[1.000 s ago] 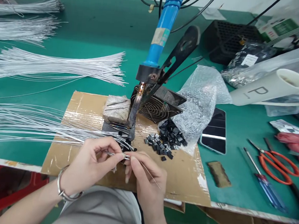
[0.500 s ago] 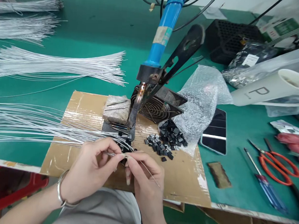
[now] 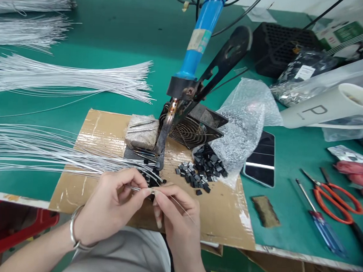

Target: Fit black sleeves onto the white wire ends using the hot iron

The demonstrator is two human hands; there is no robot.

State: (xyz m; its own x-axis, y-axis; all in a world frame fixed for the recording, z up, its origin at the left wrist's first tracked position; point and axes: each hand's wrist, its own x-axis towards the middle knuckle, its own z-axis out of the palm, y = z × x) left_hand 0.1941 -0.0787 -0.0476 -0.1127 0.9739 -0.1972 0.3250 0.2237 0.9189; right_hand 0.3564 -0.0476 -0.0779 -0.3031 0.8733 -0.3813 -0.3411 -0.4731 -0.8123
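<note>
My left hand [image 3: 116, 209] pinches a thin wire between thumb and forefinger, low over the cardboard sheet [image 3: 222, 219]. Right beside it, my right hand [image 3: 177, 217] is closed on the same wire [image 3: 183, 209], whose free end slants down to the right past my fingers. The fingertips of both hands nearly touch, so what lies between them is mostly hidden. Just beyond my hands, a bundle of silvery wires [image 3: 46, 153] comes in from the left, with small black pieces [image 3: 150, 177] near its ends. A blue-handled soldering iron [image 3: 196, 51] stands above them in a black holder.
Behind the bundle sits a grey block [image 3: 142, 134] with metal rods on it, beside a small fan [image 3: 188, 130]. Loose black pieces [image 3: 209, 164] spill from bubble wrap [image 3: 243, 127]. To the right lie a phone [image 3: 261, 160], a screwdriver [image 3: 325, 229] and orange-handled scissors [image 3: 336, 201].
Both hands keep their pinch on the wire in nearly the same place. The lower fingers of my right hand have shifted slightly. The view has moved a little.
</note>
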